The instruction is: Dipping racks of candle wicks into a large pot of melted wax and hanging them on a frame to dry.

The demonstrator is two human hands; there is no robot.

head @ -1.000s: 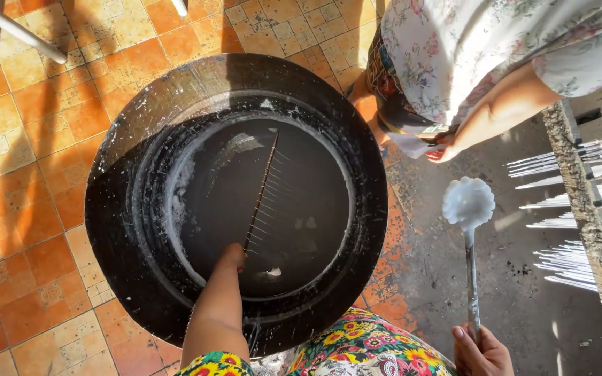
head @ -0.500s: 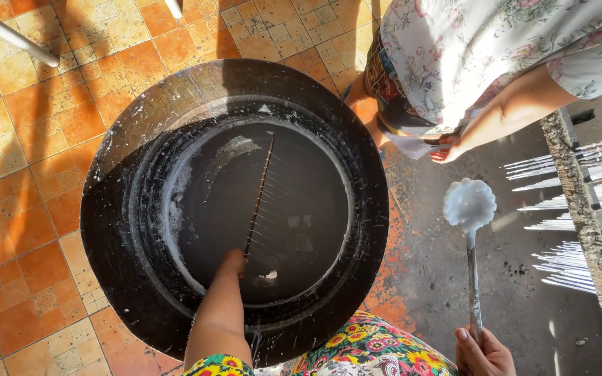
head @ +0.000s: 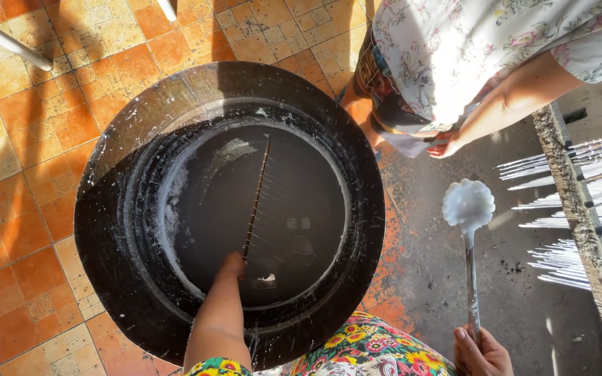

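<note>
A big round black vat (head: 120, 209) stands on the floor, holding dark liquid with white crust along its inner wall. My left hand (head: 231, 267) reaches into it and grips the near end of a long thin rod (head: 256, 198) that lies across the liquid, with fine strands hanging off its right side. To the right of the vat, my right hand (head: 481, 351) holds the handle of a metal ladle (head: 468, 205) coated in white, its bowl held over the grey floor.
Another person in a floral top (head: 454, 49) bends over at the upper right, one hand (head: 447, 145) near the vat's rim. A rack of white-coated sticks (head: 580, 202) runs along the right edge. Orange patterned tiles (head: 29, 139) cover the floor at left.
The view has shifted slightly. My hands, the rod and the ladle stay almost where they were.
</note>
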